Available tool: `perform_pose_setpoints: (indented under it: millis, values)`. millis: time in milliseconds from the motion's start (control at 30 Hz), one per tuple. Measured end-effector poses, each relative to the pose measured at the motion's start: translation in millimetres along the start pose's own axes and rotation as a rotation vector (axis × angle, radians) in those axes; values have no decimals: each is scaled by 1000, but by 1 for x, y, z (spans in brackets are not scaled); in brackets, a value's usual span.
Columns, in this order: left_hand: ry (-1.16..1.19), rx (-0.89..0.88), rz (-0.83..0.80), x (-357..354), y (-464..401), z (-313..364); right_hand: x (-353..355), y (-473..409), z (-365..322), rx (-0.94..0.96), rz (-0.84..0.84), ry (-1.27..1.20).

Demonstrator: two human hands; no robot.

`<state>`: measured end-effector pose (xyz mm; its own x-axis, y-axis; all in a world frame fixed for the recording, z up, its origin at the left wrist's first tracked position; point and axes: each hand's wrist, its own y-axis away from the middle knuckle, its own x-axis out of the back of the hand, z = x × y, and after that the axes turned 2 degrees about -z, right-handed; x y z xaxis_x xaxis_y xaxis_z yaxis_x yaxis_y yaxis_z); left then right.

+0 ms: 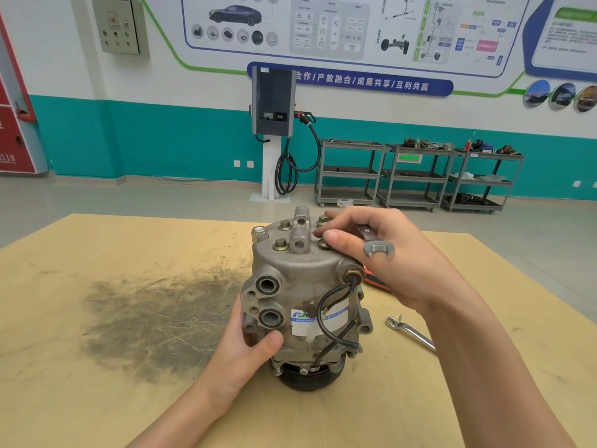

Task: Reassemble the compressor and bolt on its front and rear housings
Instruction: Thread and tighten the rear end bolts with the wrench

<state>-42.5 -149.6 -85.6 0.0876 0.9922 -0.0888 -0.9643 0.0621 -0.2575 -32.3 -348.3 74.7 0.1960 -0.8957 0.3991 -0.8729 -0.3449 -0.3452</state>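
Cast aluminium, grey and greasy, makes up the compressor (pixel 303 305), which stands on end on its black pulley (pixel 307 378) near the middle of the plywood tabletop (pixel 97 399), beside a dark oily smear (pixel 155 321). Nearest, the left hand (pixel 248 347) grips the lower body, thumb curled across the port block. It looks heavy, rigid and likely slick with oil, so the ribbed body or the mounting ears seem the surest places to hold; the thin black wire (pixel 326 315) looped down its side should not be pulled.

A white and blue label (pixel 318 318) on the body carries small print too blurred to read. A ratchet handle (pixel 412 334) lies on the tabletop toward the right edge.

Higher, the right hand (pixel 381 257) pinches a bolt (pixel 324 243) in the rear housing (pixel 297 253) between thumb and fingertips, with an open-end wrench (pixel 376 245) tucked in the same hand. Three more bolts sit in the cover.

Far off, wall lettering reads 合作/产教融合/成果共享/互利共赢, near a charging post (pixel 274 101) and grey carts (pixel 416 176).
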Motion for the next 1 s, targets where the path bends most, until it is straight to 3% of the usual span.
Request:
perform_pose_setpoints:
  millis: [167,367,633,833,1000]
  values:
    - [9,0,-5,0,1,0,-11,-1,0,-14,132,114]
    - [7,-8,-3,0,0,0,3,0,0,-7,-11,52]
    - [8,-23,-1,-1,1,4,-11,1,-3,6,181,235]
    - [-6,-38,-7,-4,2,7,2,1,0,-21,31,164]
    - [-7,-42,-4,-3,3,7,-10,1,-3,-4,158,205]
